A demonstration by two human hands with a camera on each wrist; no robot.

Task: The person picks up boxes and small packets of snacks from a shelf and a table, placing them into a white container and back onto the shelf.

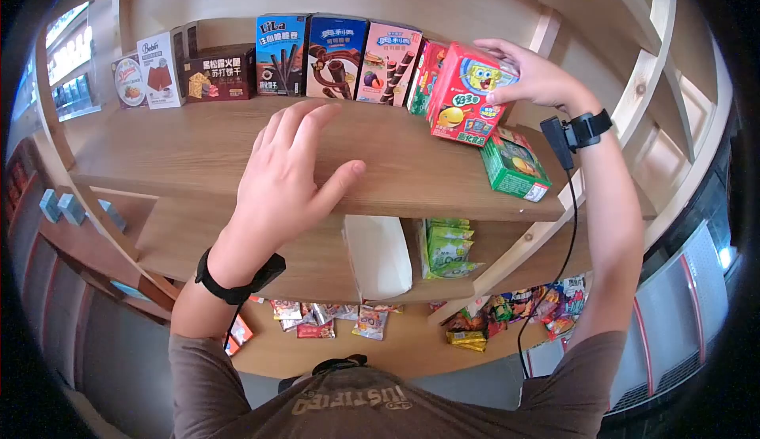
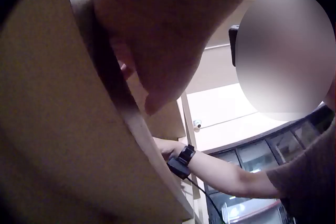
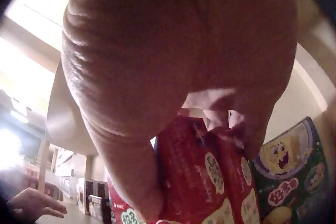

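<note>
Brown T-shirt [image 1: 356, 411] nearest, the person's right hand [image 1: 546, 79] grips apparently two red SpongeBob snack boxes [image 1: 459, 95], tilted at the wooden shelf [image 1: 198, 150]; the left hand [image 1: 285, 174], loosely extended, looks empty. Positioning seems underway, calling for careful alignment clear of the green snack box [image 1: 514, 166].

right hand [image 1: 546, 79] — grips red box [image 1: 467, 95] | green box [image 1: 514, 166] — lying on wooden shelf [image 1: 404, 162]

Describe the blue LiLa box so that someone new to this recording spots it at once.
On the wooden shelf, look past the left hand to the boxes standing along the back. The blue box is brighter than the navy box on its right and taller than the brown cracker box on its left.
</note>
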